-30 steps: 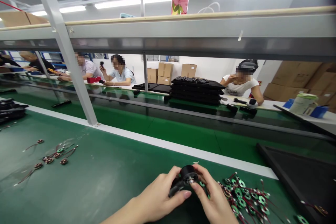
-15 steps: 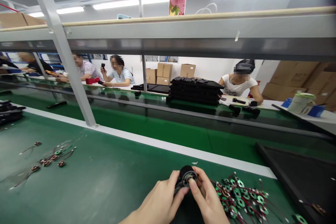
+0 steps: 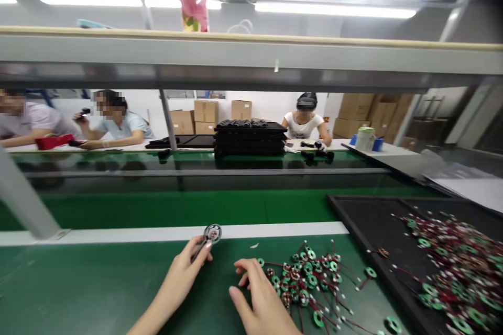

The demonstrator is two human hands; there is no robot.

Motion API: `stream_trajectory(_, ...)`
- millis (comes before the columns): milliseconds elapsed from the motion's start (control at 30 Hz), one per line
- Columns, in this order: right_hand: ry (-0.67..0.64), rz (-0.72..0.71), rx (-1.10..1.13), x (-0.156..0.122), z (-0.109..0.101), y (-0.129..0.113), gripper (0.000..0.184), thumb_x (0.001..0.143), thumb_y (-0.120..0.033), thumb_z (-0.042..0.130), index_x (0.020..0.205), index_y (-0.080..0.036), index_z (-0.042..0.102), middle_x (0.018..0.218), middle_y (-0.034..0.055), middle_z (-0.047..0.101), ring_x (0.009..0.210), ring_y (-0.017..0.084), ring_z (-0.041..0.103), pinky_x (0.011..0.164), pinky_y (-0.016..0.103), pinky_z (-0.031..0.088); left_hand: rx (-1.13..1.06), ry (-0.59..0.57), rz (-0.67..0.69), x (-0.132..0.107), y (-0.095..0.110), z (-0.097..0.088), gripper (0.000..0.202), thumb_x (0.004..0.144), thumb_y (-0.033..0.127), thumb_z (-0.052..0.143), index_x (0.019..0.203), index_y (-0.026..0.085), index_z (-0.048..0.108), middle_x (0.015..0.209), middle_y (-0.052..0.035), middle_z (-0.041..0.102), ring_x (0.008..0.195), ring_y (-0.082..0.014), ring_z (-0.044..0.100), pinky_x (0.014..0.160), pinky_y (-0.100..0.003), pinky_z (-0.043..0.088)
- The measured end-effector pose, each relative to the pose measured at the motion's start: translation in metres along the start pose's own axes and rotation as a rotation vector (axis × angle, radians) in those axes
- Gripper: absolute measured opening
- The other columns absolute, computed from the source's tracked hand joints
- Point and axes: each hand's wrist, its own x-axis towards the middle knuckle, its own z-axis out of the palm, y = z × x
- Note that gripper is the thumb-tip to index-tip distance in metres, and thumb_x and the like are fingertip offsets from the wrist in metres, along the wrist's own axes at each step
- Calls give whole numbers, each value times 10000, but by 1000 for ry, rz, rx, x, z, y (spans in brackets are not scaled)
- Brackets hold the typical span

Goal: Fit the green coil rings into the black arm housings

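My left hand [image 3: 187,264] pinches a small round black motor part [image 3: 212,233] with a short lead, holding it up just above the green mat [image 3: 98,288]. My right hand [image 3: 255,293] hovers low over the mat with fingers curled, its fingertips next to a pile of small green coil parts with red wires [image 3: 306,277]. I see nothing in the right hand.
A black tray [image 3: 373,220] at the right holds several more green coil parts [image 3: 451,261]. A white strip and a green conveyor belt [image 3: 196,207] run beyond the mat. Stacked black trays [image 3: 249,138] and seated people are across the line. A shelf beam [image 3: 251,60] spans overhead.
The view has swung right. My hands have come apart: the left keeps the black round part and has lifted it, the right has let go and moved toward the coil pile.
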Motion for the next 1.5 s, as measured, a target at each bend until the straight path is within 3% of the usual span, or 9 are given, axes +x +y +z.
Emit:
stream_trajectory(167, 192, 3, -96, 8, -20, -12, 316, 896, -178, 431, 1207, -211, 390, 1101, 95, 521, 845, 162, 618, 769, 296, 538, -99, -193, -203, -14, 15, 19, 690, 752, 697, 470, 1177, 155, 439, 672, 24, 564, 362, -47, 350, 309, -168, 237)
stream_trajectory(233, 133, -43, -170, 8, -29, -16, 273, 909, -187, 418, 1178, -229, 434, 1130, 100, 511, 937, 190, 609, 820, 324, 525, -140, -247, -235, -28, 22, 30, 711, 745, 689, 489, 1209, 155, 426, 721, 8, 582, 351, -33, 352, 289, -155, 239)
stream_trajectory(367, -1, -64, -305, 6, -35, -15, 283, 914, -183, 412, 1188, -240, 453, 1091, 90, 569, 922, 226, 627, 765, 361, 544, -108, -216, -241, -42, 28, 36, 670, 785, 639, 483, 1255, 167, 412, 793, -16, 607, 339, -21, 362, 269, -142, 218)
stream_trajectory(633, -33, -119, -421, 6, -28, -12, 168, 891, -164, 449, 1035, -230, 504, 909, 46, 664, 804, 224, 666, 706, 350, 556, 152, -259, -127, -50, 27, 29, 526, 894, 519, 384, 1323, 215, 383, 834, -20, 657, 379, -56, 434, 355, -175, 343)
stream_trajectory(733, -29, -136, -459, 6, -28, -12, 141, 880, -127, 433, 952, -226, 501, 853, 37, 661, 769, 217, 664, 658, 325, 551, 280, -275, -33, -53, 33, 28, 492, 915, 468, 371, 1332, 209, 403, 828, -29, 677, 585, -129, 582, 549, -218, 461)
stream_trajectory(867, -17, -203, -589, 5, -26, -10, 146, 860, -94, 427, 892, -221, 492, 789, 35, 647, 709, 229, 654, 592, 325, 537, 367, -279, 23, -55, 36, 26, 484, 928, 424, 357, 1350, 191, 401, 836, -50, 691, 790, -184, 628, 751, -267, 467)
stream_trajectory(1267, -58, -326, -692, 2, -20, -11, 373, 660, 64, 336, 876, -216, 455, 781, 37, 638, 646, 206, 640, 538, 281, 499, 321, -256, 9, -58, 35, 25, 464, 880, 452, 440, 1296, 254, 497, 826, -55, 700, 752, -219, 635, 677, -256, 477)
stream_trajectory(1400, -11, -310, -694, 2, -18, -9, 333, 735, 58, 331, 869, -214, 466, 760, 36, 637, 655, 208, 651, 530, 273, 498, 325, -269, -5, -56, 36, 25, 470, 892, 449, 422, 1303, 229, 484, 769, -47, 686, 729, -205, 629, 686, -253, 472)
stream_trajectory(1500, 36, -319, -694, 4, -21, -10, 284, 873, -24, 301, 961, -198, 508, 804, 61, 659, 723, 222, 672, 594, 297, 534, 264, -311, -52, -54, 33, 26, 473, 909, 471, 376, 1306, 223, 448, 763, -24, 667, 544, -141, 574, 531, -214, 444)
